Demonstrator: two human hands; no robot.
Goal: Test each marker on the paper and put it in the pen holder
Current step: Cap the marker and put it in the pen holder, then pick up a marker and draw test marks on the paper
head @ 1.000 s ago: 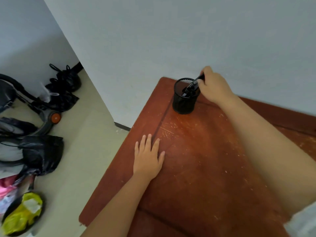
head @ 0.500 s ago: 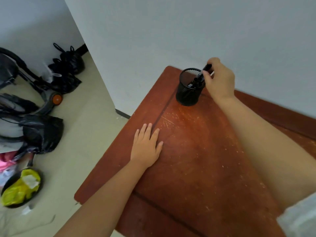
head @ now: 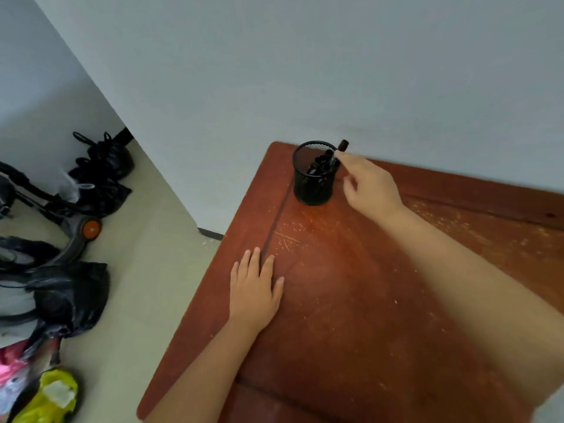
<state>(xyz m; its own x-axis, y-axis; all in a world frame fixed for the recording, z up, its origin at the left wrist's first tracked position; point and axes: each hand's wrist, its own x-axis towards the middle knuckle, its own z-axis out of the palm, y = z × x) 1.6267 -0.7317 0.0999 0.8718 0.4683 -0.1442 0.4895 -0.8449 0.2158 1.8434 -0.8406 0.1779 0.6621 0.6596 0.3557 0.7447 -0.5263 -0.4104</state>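
Head cam | right hand (head: 370,187) pinches black plastic marker (head: 341,148), lowering it into far black mesh pen holder (head: 312,184) | left hand (head: 254,290) flat, fingers relaxed, bracing on red-brown wooden table (head: 351,315)

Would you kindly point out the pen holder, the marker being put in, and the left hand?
pen holder (head: 312,190), head view, on its front mesh wall.
marker (head: 343,145), head view, on its top end.
left hand (head: 254,296), head view, on its back.
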